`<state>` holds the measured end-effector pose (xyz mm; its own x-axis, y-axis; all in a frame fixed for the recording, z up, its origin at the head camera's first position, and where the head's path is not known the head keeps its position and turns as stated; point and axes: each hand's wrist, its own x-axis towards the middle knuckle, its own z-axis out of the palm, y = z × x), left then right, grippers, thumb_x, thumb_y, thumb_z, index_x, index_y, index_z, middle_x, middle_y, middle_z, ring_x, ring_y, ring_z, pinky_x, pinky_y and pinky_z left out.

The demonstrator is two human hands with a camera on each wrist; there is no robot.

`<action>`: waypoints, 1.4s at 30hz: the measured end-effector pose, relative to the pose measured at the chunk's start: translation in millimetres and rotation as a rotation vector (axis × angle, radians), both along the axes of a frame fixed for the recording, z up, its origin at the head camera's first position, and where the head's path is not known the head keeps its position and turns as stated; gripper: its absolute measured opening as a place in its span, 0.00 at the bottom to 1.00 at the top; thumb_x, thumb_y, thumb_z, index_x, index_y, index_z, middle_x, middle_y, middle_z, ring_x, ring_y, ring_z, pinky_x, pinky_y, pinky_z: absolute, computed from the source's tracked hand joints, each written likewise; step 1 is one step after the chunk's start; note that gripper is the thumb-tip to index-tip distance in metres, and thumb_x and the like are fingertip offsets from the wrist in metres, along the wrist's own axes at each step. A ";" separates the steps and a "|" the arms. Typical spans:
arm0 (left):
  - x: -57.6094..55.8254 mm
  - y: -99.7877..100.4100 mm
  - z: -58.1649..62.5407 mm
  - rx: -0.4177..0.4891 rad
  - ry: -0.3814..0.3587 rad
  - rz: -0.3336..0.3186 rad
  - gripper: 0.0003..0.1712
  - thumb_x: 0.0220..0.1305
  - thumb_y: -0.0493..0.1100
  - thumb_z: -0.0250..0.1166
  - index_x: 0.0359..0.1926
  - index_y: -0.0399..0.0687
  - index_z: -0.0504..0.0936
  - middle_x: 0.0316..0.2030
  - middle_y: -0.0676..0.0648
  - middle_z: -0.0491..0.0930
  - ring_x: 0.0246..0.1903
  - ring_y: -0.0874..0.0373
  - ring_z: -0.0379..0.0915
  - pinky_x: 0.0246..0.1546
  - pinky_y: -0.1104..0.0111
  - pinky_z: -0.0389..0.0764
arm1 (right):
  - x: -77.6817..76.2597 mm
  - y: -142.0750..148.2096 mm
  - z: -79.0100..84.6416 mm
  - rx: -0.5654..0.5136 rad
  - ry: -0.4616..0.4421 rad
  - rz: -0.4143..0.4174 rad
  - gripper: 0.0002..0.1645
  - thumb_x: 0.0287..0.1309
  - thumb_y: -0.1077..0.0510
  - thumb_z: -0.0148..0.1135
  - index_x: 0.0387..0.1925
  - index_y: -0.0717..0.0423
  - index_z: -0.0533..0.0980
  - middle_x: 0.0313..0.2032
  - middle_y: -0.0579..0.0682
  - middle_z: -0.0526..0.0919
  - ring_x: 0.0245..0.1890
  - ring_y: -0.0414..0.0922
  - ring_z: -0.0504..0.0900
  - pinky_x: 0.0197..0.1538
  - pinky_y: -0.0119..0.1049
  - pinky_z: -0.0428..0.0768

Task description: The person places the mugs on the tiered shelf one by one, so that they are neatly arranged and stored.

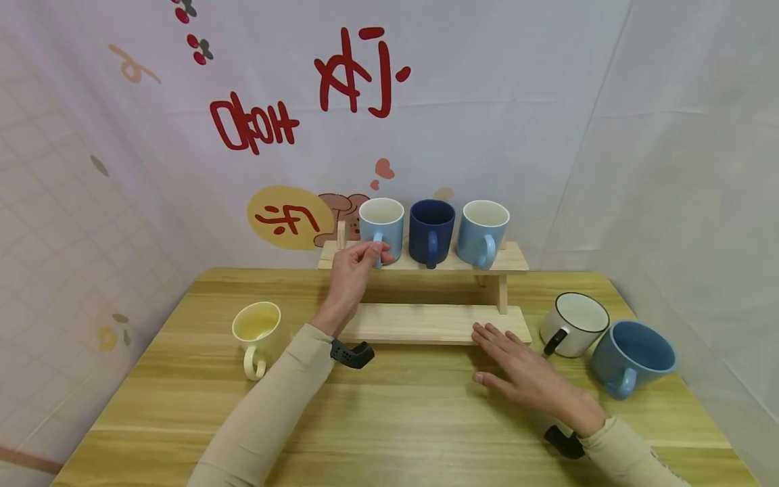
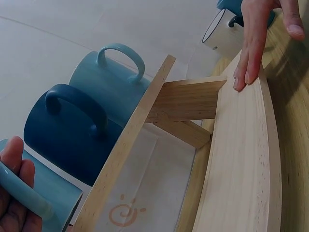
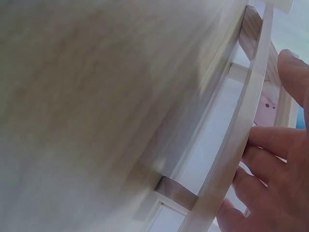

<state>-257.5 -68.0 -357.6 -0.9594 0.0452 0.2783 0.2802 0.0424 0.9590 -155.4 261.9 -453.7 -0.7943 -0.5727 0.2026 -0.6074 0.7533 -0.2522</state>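
A two-tier wooden rack (image 1: 420, 323) stands at the back of the table. On its upper board sit a light blue mug (image 1: 392, 233) at the left, a dark blue mug (image 1: 426, 237) in the middle and another light blue mug (image 1: 473, 237) at the right, handles facing forward. My left hand (image 1: 353, 270) pinches the handle of the left light blue mug, with fingertips behind the handle (image 2: 24, 193) in the left wrist view. With fingers extended, my right hand (image 1: 523, 372) rests its fingertips on the right front of the lower board (image 2: 241, 125).
A pale yellow mug (image 1: 270, 338) stands on the table at the left. To the right are a white mug with a black rim (image 1: 566, 335) and a wide blue mug (image 1: 608, 358). A printed cloth (image 1: 487, 135) hangs behind the rack.
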 end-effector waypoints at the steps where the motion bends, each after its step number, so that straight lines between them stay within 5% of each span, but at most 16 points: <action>1: 0.0 -0.1 -0.6 0.000 -0.001 -0.002 0.22 0.80 0.49 0.58 0.50 0.33 0.87 0.46 0.39 0.87 0.54 0.51 0.74 0.59 0.55 0.71 | 0.5 -0.4 -0.4 0.000 -0.001 -0.001 0.43 0.72 0.40 0.62 0.76 0.61 0.66 0.77 0.58 0.63 0.76 0.60 0.62 0.72 0.64 0.63; 19: 1.8 -8.4 -2.5 -0.074 -0.021 0.022 0.20 0.78 0.50 0.60 0.54 0.40 0.88 0.53 0.44 0.87 0.58 0.52 0.76 0.62 0.56 0.75 | 3.1 -4.5 -1.9 0.002 -0.024 -0.009 0.45 0.70 0.39 0.63 0.76 0.62 0.65 0.77 0.58 0.62 0.77 0.59 0.61 0.73 0.64 0.61; 26: 21.5 -24.8 -13.8 -0.089 0.039 0.089 0.22 0.77 0.44 0.62 0.66 0.37 0.79 0.58 0.37 0.82 0.59 0.45 0.77 0.65 0.54 0.76 | 4.9 -5.2 -2.2 -0.014 0.010 0.006 0.43 0.70 0.42 0.64 0.75 0.63 0.67 0.76 0.60 0.64 0.75 0.62 0.63 0.71 0.66 0.63; 42: 76.4 -83.2 -14.3 -0.302 0.141 -0.032 0.20 0.77 0.47 0.63 0.63 0.43 0.80 0.56 0.44 0.84 0.61 0.49 0.77 0.66 0.46 0.72 | 5.9 -3.8 0.2 -0.014 -0.025 -0.007 0.44 0.71 0.41 0.64 0.76 0.62 0.65 0.77 0.59 0.62 0.76 0.61 0.60 0.72 0.65 0.61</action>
